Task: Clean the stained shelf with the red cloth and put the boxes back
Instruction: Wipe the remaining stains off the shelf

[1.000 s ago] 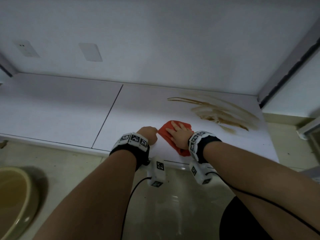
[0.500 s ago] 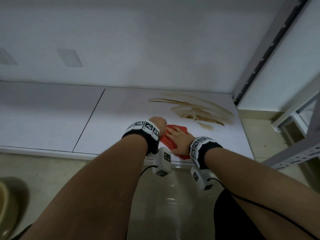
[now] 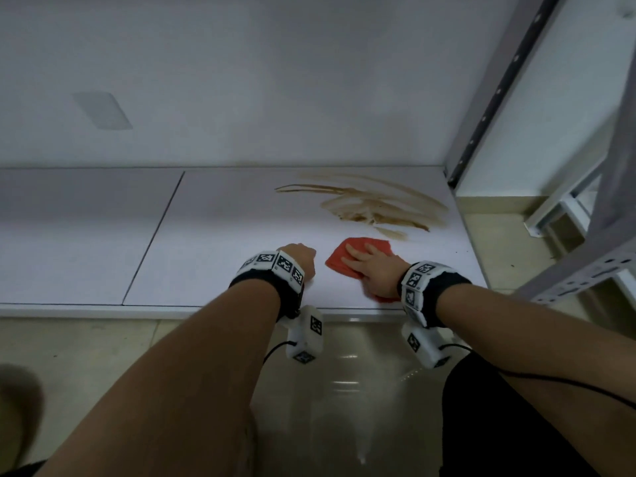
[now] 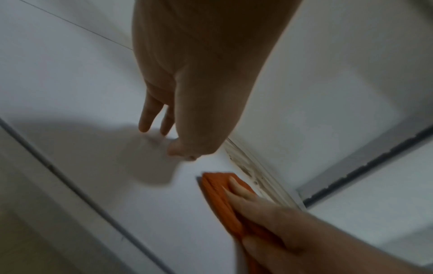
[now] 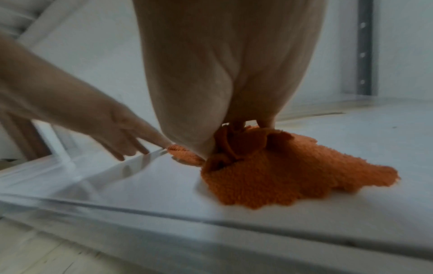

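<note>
The red cloth lies bunched near the front of the white shelf. My right hand presses on it with its fingers laid flat on top. A brown smeared stain spreads just behind the cloth, toward the back right corner. My left hand is a little to the left of the cloth and apart from it. Its straight fingertips rest on the bare shelf and hold nothing. No boxes are in view.
A grey perforated metal upright stands at the shelf's back right corner, with another frame piece at the right. A seam splits the shelf into two panels. The white wall closes the back. Tiled floor lies below the front edge.
My right hand has slid the cloth to the right, nearer the stain. My left hand, which was right beside the cloth, now rests apart from it. The head view has shifted.
</note>
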